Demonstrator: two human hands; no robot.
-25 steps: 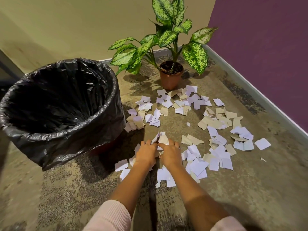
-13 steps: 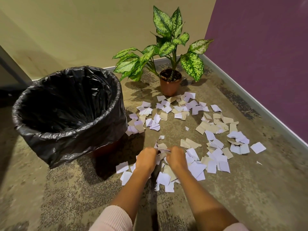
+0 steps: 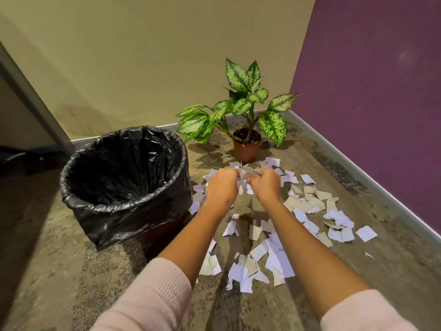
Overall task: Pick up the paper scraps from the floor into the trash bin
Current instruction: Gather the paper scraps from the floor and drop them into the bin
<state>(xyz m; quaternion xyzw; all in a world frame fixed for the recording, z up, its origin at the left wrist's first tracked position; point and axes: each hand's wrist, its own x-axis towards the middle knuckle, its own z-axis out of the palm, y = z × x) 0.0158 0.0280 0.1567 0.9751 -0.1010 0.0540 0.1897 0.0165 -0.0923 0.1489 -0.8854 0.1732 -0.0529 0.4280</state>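
Several white and beige paper scraps lie strewn over the floor to the right of the trash bin, which is lined with a black bag and looks empty. My left hand and my right hand are raised above the floor, side by side, both shut on one bunch of scraps held between them. The hands hover just right of the bin's rim. More scraps lie below my forearms.
A potted plant with spotted green leaves stands in the corner behind the scraps. A beige wall runs along the back and a purple wall along the right. A dark doorway edge is at far left.
Both hands gathered scraps on the floor, closed on them and rose up off the floor with the bunch. The view has lifted and pulled back.
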